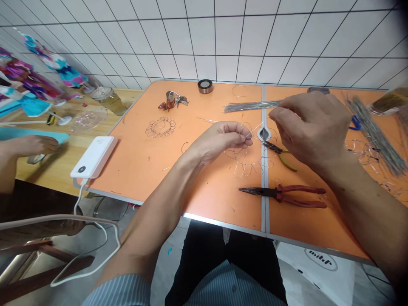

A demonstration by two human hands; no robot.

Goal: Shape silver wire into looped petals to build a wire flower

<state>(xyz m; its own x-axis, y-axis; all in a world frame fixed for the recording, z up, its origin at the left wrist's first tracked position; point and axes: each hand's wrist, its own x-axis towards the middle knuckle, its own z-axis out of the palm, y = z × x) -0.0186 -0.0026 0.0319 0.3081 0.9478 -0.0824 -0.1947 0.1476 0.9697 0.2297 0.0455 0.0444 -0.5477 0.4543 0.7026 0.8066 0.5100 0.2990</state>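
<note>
My left hand [219,140] is over the middle of the orange table [204,195], thumb and fingers pinched on a thin wire [257,127]. To its right, my right hand [314,125] is closed, and the wire runs toward its fingertips. A looped wire shape [247,169] shows just below my left fingers; whether it joins the held wire, I cannot tell. Long-nose pliers [282,195] with red handles lie nearer me, their jaws across the table seam. Small pliers [280,154] with yellow handles rest below my right hand, beside a white oval object [264,134].
Behind my hands lies a bundle of straight wires [245,106]; another wire bundle [379,136] is at right. A flower-shaped wire ring [160,127], keys [174,100], a tape roll [205,86] and a white power bank [94,157] sit leftward. Another person's hand [35,142] is far left.
</note>
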